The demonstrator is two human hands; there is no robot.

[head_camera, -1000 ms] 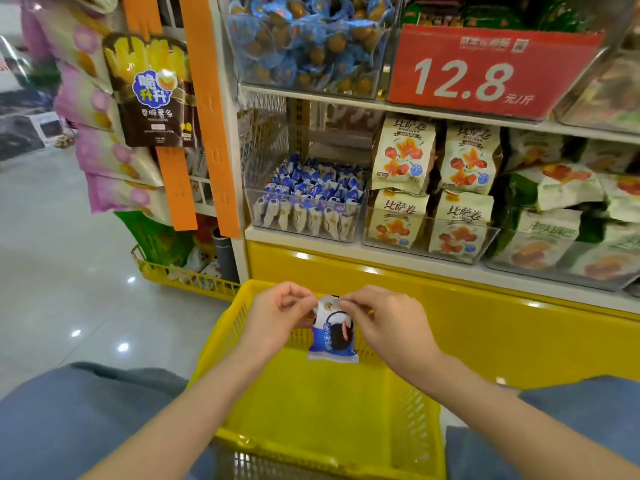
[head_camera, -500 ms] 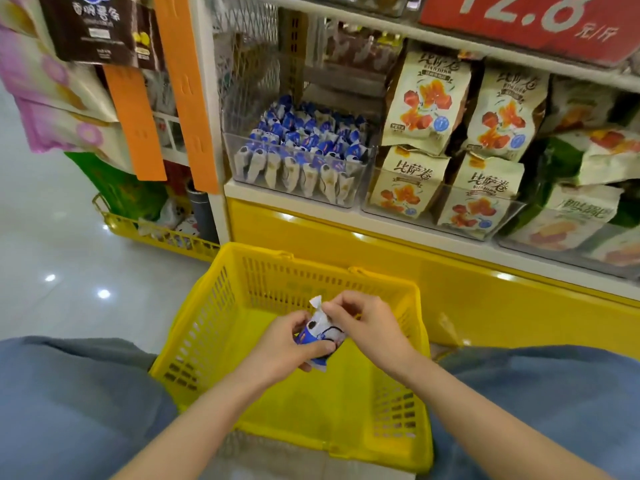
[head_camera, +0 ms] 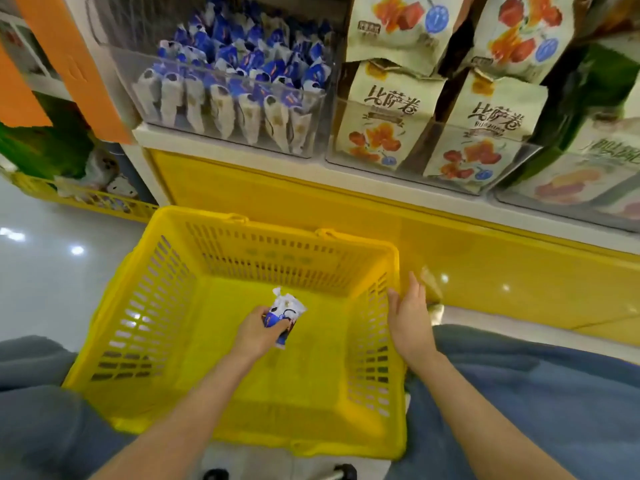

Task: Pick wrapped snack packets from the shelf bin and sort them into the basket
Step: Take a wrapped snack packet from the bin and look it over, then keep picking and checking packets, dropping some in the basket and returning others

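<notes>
A yellow plastic basket [head_camera: 166,306] stands on the floor between my knees, below the shelf. My left hand [head_camera: 258,332] is down inside it and grips a small blue and white snack packet [head_camera: 284,315] just above the basket floor. My right hand [head_camera: 410,315] hovers by the basket's right rim with straight fingers and holds nothing. On the shelf above, a clear bin [head_camera: 221,98] is packed with several of the same blue and white packets.
Cream bags with orange fruit print [head_camera: 388,119] fill clear bins right of the packet bin. The shelf's yellow base panel [head_camera: 485,265] runs behind the basket. A second yellow basket [head_camera: 86,199] sits at far left. My grey-blue trouser legs flank the basket.
My right hand let go of the packet and moved to the basket's right rim. My left hand carried the packet lower into the basket. The camera tilted downward.
</notes>
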